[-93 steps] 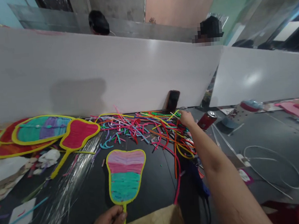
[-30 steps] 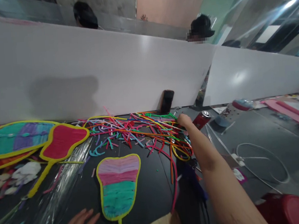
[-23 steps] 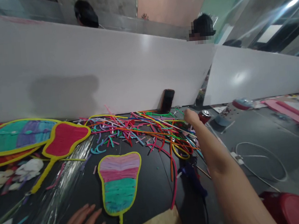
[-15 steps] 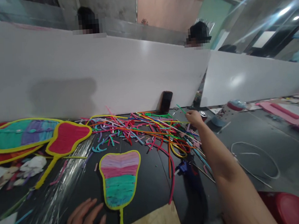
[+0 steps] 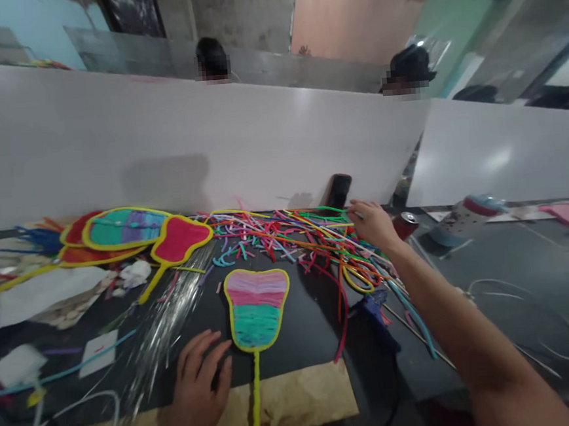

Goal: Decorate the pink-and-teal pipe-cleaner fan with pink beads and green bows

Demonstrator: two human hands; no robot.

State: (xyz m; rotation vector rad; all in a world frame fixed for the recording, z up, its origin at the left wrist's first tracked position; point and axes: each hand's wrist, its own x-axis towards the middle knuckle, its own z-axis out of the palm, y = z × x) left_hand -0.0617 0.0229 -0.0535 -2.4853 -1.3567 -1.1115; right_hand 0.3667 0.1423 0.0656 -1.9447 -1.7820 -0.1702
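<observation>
My left hand [image 5: 201, 377] rests low over the table, fingers apart and holding nothing, just left of a paddle-shaped fan [image 5: 257, 307]. Pink, lilac and teal bands fill the fan, and its rim and stem are yellow. My right hand [image 5: 374, 224] reaches over the right end of a heap of coloured pipe cleaners [image 5: 286, 232]. Its fingers look stretched out, and I see nothing held in them. Further left, a red fan with a yellow edge [image 5: 181, 239] overlaps a teal and purple oval piece [image 5: 125, 227].
A phone [image 5: 338, 190] leans on the white partition [image 5: 269, 142]. Beyond my right hand stand a drink can [image 5: 405, 224] and a patterned cup [image 5: 467, 218]. A blue glue gun [image 5: 377, 311], silver tinsel strands [image 5: 175, 320] and brown board [image 5: 303, 395] lie on the table. Two people sit behind the partition.
The view has swung left and down. My right hand, earlier pinching a green pipe cleaner, now has its fingers extended over the heap. More of my left hand shows.
</observation>
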